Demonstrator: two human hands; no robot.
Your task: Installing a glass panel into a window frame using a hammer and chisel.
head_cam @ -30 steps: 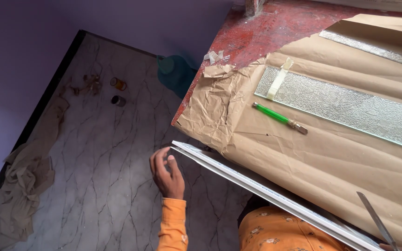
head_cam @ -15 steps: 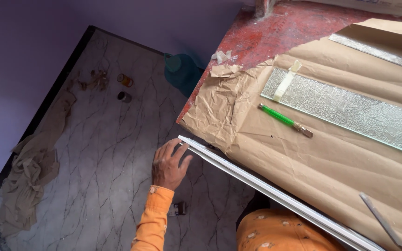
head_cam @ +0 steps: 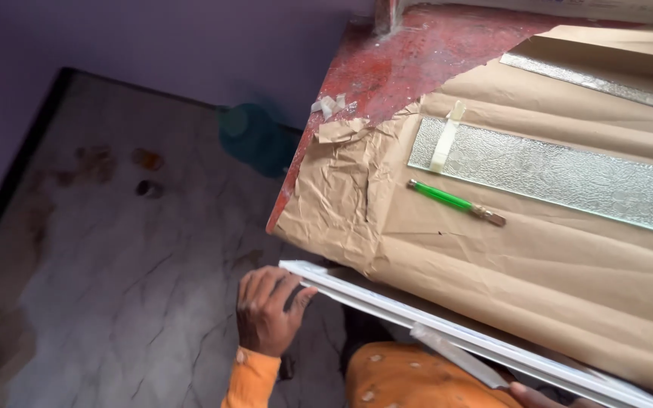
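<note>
While the long strip hangs past the table edge: it runs from the lower middle of the frame down to the lower right corner, and only one end looks steadied.
Left hand [head_cam: 267,313]: fingers curled loosely round the near end of the white frame strip [head_cam: 447,332], thumb under, not a tight clamp.
Right hand [head_cam: 527,391]: only a sliver shows at the bottom edge; I cannot tell how its fingers stand, though a flat grey blade [head_cam: 459,357] lies just by it.
Slip risk: with so light a hold, the strip could twist or drop toward the marble floor [head_cam: 115,264].
Paper: the brown paper [head_cam: 493,264] is creased and loose, so the strip's end might snag and tear it.
Glass: the textured glass pane [head_cam: 561,177], right of centre, lies close enough that a swing could knock it.
Green-handled tool [head_cam: 455,202]: loose on the paper, liable to roll if jolted.
</note>
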